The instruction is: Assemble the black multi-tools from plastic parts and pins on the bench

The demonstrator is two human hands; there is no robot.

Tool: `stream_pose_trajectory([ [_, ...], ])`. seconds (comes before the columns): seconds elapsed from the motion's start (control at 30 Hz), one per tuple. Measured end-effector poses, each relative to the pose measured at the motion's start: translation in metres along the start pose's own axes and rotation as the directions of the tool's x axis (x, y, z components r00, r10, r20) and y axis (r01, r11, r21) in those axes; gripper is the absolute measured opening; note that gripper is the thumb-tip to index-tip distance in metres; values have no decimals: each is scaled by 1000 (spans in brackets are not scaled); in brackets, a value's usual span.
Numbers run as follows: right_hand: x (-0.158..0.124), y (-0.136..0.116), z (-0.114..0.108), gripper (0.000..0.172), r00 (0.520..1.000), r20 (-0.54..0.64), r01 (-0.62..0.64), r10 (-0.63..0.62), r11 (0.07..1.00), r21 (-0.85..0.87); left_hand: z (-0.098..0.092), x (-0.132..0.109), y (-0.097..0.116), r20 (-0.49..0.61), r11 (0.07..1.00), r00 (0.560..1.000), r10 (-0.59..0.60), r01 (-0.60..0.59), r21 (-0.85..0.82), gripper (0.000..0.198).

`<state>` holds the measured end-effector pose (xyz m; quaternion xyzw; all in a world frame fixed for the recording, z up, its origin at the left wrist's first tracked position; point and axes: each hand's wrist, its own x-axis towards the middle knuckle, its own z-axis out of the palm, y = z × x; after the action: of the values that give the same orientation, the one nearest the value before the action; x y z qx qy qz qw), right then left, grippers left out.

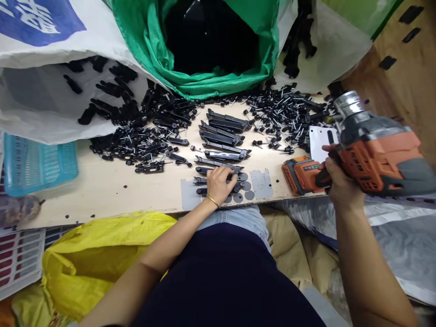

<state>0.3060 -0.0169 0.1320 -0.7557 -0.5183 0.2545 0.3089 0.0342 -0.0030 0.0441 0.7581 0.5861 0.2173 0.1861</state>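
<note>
While right hand (342,185) snug round drill (384,156), left hand (220,184) half-curled over parts (202,191)

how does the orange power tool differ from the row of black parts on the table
Colour: the power tool is mostly orange with grey, while the row of black parts is black.
Shape: the power tool is one bulky item; the row of black parts is many long, slim pieces.
Pose: the power tool is gripped in the right hand; the row of black parts lies on the table.
Shared: both have some black on them.
</note>
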Motion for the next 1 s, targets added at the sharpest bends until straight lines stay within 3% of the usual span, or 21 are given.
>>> stream_pose_trajectory([
  [0.1,2,6,6,31,980,-199,47,-8,980,194,2,3,4,-4,999,1000,-26,26,33,11],
  [0.23,10,12,15,26,940,-339,145,-40,946,289,4,5,5,-6,998,999,-36,36,53,19],
  [0.43,19,18,11,25,963,-253,182,-90,913,366,1,4,1,0,1000,1000,0,0,-5,24],
  [0.5,21,22,11,26,955,-274,222,-115,889,400,-4,0,-3,-35,997,999,39,-41,-61,21],
  [0.6,24,28,13,21,933,-321,303,-163,837,456,-10,-10,-10,-63,964,975,213,-220,-148,21],
  [0.67,25,29,13,18,934,-312,310,-175,831,461,-11,-16,-15,-1,906,927,375,-366,-213,21],
  [0.73,24,30,11,18,938,-300,301,-174,839,454,-9,-19,-20,54,856,885,462,-429,-289,20],
  [1.0,25,33,5,25,966,-226,225,-128,848,479,0,-8,-27,39,766,879,475,-390,-511,15],
])
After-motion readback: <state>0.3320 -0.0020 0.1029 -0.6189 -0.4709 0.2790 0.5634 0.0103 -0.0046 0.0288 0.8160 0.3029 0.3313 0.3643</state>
